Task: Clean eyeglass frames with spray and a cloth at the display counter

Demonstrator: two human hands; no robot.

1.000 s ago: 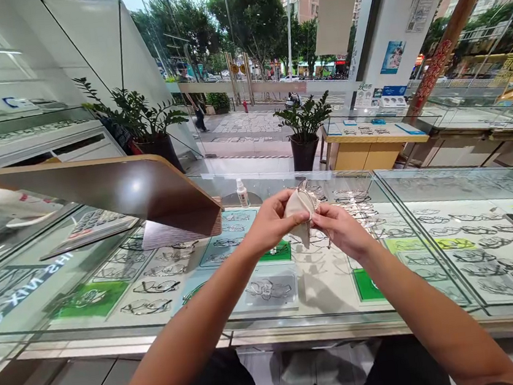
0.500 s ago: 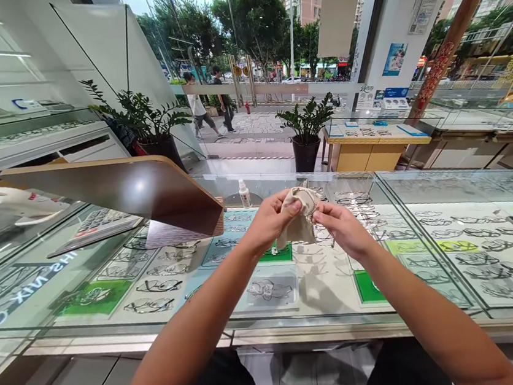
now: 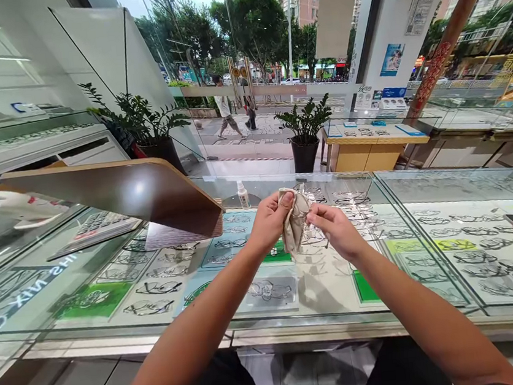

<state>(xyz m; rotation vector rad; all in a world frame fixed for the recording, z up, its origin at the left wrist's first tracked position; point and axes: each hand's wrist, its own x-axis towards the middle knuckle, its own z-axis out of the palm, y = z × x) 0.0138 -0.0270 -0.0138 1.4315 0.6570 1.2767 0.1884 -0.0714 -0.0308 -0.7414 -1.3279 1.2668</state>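
My left hand (image 3: 271, 218) pinches cloth (image 3: 292, 233), my right hand (image 3: 334, 225) steadies glasses (image 3: 303, 203) between them; light, even pressure serves best!

Near the frame's centre, my cloth (image 3: 292, 231) is looking matt and creased. Across the lower middle, the counter (image 3: 326, 318) is showing smooth, glossy glass. At left, the brown board (image 3: 121, 186) (wood-like to my eye) is shining with white glare.
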